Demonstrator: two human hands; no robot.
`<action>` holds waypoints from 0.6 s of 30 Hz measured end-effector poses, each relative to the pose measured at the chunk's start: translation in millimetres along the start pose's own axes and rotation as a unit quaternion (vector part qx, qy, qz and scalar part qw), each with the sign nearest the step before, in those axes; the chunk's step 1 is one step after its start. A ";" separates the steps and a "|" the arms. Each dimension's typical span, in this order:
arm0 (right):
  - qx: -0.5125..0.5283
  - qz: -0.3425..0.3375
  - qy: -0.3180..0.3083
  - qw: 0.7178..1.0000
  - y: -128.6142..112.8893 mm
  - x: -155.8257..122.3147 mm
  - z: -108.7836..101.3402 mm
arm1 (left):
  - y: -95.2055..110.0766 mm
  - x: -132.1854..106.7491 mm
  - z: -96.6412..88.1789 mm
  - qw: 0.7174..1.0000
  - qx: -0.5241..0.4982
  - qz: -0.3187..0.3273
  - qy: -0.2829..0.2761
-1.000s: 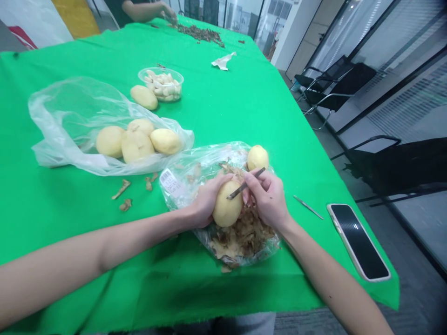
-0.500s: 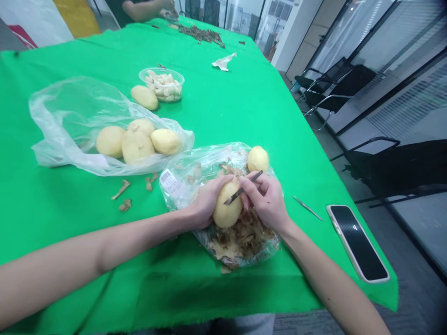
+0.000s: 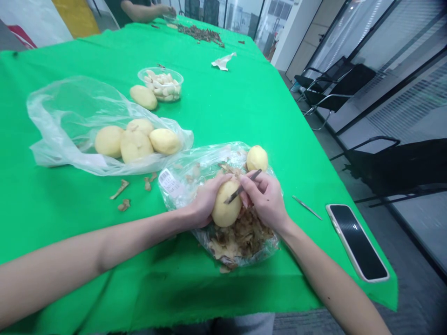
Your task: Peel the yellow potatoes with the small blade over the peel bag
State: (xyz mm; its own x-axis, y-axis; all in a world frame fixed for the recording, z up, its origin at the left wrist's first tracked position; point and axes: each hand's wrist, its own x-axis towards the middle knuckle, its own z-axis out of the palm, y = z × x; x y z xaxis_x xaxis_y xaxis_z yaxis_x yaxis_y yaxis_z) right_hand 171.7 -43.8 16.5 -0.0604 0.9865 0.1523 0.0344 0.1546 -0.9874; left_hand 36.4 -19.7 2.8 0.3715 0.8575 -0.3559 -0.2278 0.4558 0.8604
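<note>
My left hand [image 3: 204, 199] is wrapped round a peeled yellow potato [image 3: 226, 207], held over a clear plastic bag [image 3: 181, 179] full of brown peelings [image 3: 240, 235]. My right hand [image 3: 265, 200] grips a thin metal blade [image 3: 242, 187] whose tip rests on the potato's upper side. A second peeled potato [image 3: 257, 158] lies at the bag's far edge, just beyond my right hand.
Another plastic bag [image 3: 66, 121] holds three peeled potatoes [image 3: 134, 139]. A loose potato [image 3: 143, 97] and a clear bowl of pale pieces [image 3: 161, 84] sit further back. A metal strip [image 3: 307, 207] and a phone [image 3: 356, 242] lie right. Another person's hand [image 3: 164, 9] works at the far end.
The blade has slid slightly left across the potato, and both hands have shifted a little. Nothing was picked up or put down.
</note>
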 end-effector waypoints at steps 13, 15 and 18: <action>-0.011 0.019 -0.043 0.999 -4.5 -3.2 1.4 | -1.1 0.8 0.3 0.998 -0.021 -0.051 0.026; -0.011 0.022 -0.046 0.999 -4.8 -3.7 1.8 | -1.4 1.1 -0.3 0.998 -0.018 -0.051 0.028; -0.010 0.020 -0.040 0.999 -4.9 -3.4 2.2 | -0.8 0.9 -0.1 0.998 -0.023 -0.050 0.031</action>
State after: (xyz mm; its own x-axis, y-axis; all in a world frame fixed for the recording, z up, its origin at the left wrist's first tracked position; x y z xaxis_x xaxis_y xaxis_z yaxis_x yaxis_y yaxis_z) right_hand 169.6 -47.9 20.7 -0.1386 0.9843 0.1089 0.0587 0.1179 -0.9913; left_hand 36.8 -19.3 1.8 0.3387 0.8201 -0.4613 -0.2352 0.5485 0.8024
